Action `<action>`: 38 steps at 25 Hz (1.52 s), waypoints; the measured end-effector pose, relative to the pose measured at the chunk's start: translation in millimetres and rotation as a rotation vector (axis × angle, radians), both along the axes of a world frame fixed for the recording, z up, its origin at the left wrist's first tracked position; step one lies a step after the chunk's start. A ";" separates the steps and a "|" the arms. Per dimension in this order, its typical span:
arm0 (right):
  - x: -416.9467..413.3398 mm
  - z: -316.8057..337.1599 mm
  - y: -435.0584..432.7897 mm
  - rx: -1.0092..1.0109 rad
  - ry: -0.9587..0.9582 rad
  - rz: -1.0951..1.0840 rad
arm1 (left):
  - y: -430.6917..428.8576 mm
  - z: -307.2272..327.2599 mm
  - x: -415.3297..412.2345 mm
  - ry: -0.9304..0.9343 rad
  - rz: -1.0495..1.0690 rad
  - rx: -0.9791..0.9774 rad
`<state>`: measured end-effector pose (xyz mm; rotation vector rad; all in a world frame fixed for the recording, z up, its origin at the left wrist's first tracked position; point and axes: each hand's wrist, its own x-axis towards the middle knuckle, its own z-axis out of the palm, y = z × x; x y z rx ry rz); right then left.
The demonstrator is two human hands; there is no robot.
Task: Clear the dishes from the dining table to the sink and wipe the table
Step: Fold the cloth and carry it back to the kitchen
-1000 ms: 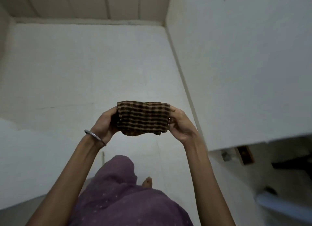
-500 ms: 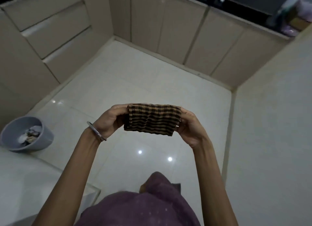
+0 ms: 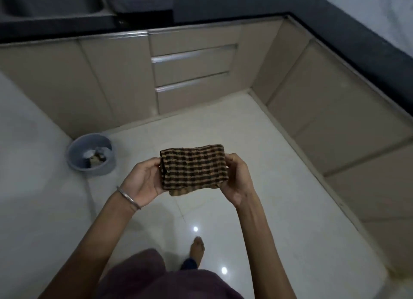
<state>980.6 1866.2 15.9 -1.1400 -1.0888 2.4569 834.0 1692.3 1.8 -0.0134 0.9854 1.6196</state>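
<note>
— Position of the checked cloth [image 3: 194, 169]?

— It is held folded in the air above the floor [image 3: 257, 187], well apart from the dark worktop [image 3: 223, 6] and the sink [image 3: 51, 3] at its far left end.

— State of the hands?

— The left hand [image 3: 143, 180] and the right hand [image 3: 239, 180] are each closed on one short end.

— Handling?

— It is judged soft, light and limp; the folded ends should be gripped so no layer drops open.

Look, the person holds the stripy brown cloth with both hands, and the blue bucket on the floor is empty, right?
Not quite. The head view shows both hands, left hand and right hand, holding the brown checked cloth, but the blue bucket on the floor is not empty: some scraps lie inside it.
</note>
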 end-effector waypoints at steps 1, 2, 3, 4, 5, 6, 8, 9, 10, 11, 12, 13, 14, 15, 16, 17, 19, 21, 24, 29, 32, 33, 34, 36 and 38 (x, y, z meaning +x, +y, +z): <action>-33.5 -1.4 13.9 -0.026 0.003 0.056 | 3.0 -1.8 -16.8 -0.045 0.099 -0.001; -63.6 -2.8 23.6 -0.039 0.007 0.117 | 3.8 -3.9 -31.2 -0.080 0.191 0.020; -101.4 -6.0 32.1 -0.024 0.005 0.210 | 4.1 -6.0 -53.0 -0.100 0.288 0.046; -134.3 -7.6 37.0 0.013 -0.014 0.305 | 4.5 -7.5 -72.8 -0.118 0.365 0.062; -170.5 -9.5 38.9 0.060 -0.038 0.406 | 3.7 -9.7 -95.5 -0.115 0.432 0.064; -212.2 -11.2 38.7 0.090 -0.049 0.510 | 2.0 -11.8 -123.0 -0.107 0.487 0.075; -288.6 -14.0 35.5 0.160 -0.067 0.659 | 0.5 -14.9 -175.1 -0.100 0.579 0.098; -324.5 -14.7 35.5 0.199 -0.066 0.713 | -0.4 -18.2 -202.1 -0.088 0.628 0.082; -367.4 -15.6 34.7 0.222 -0.056 0.750 | -2.7 -19.4 -236.6 -0.056 0.673 0.036; -414.4 -14.3 31.8 0.231 -0.059 0.790 | -7.6 -17.3 -275.3 -0.054 0.713 -0.007; -446.8 -9.7 28.7 0.236 -0.070 0.832 | -10.9 -15.4 -301.4 -0.087 0.763 -0.045; -485.6 -3.9 24.7 0.249 -0.048 0.886 | -14.6 -10.6 -331.5 -0.109 0.819 -0.036; -520.3 1.5 20.7 0.254 -0.017 0.923 | -17.6 -6.1 -358.3 -0.123 0.864 -0.012; -555.9 4.6 16.2 0.261 -0.009 0.932 | -19.9 -1.5 -384.9 -0.138 0.901 -0.006; -591.9 8.5 10.5 0.267 -0.007 0.938 | -22.6 0.9 -412.0 -0.153 0.946 0.003; -622.0 11.8 4.8 0.272 0.013 0.948 | -24.6 1.9 -434.9 -0.157 0.994 0.003; -687.4 14.0 -4.6 0.254 0.061 0.983 | -28.9 2.3 -483.8 -0.174 1.081 0.029; -756.7 12.1 -12.5 0.248 0.087 1.015 | -30.0 -3.8 -535.3 -0.202 1.160 0.076; -850.1 1.1 -24.8 0.199 0.080 1.051 | -28.6 -14.3 -605.1 -0.135 1.254 0.044; -981.1 -22.6 -58.9 0.250 0.022 1.093 | -21.6 -28.1 -708.0 -0.134 1.441 -0.109; -1033.5 -40.4 -87.6 0.376 -0.005 1.142 | -22.6 -38.3 -751.3 -0.161 1.615 -0.324; -1044.3 -46.9 -95.1 0.469 0.000 1.176 | -23.7 -41.3 -761.0 -0.176 1.671 -0.409; -1050.6 -52.5 -100.8 0.600 0.026 1.223 | -24.7 -43.9 -768.5 -0.184 1.715 -0.485; -1055.0 -62.0 -109.5 0.905 0.124 1.289 | -27.7 -47.2 -778.8 -0.186 1.745 -0.594; -1052.1 -67.6 -113.6 1.158 0.247 1.270 | -34.2 -47.6 -782.2 -0.164 1.749 -0.641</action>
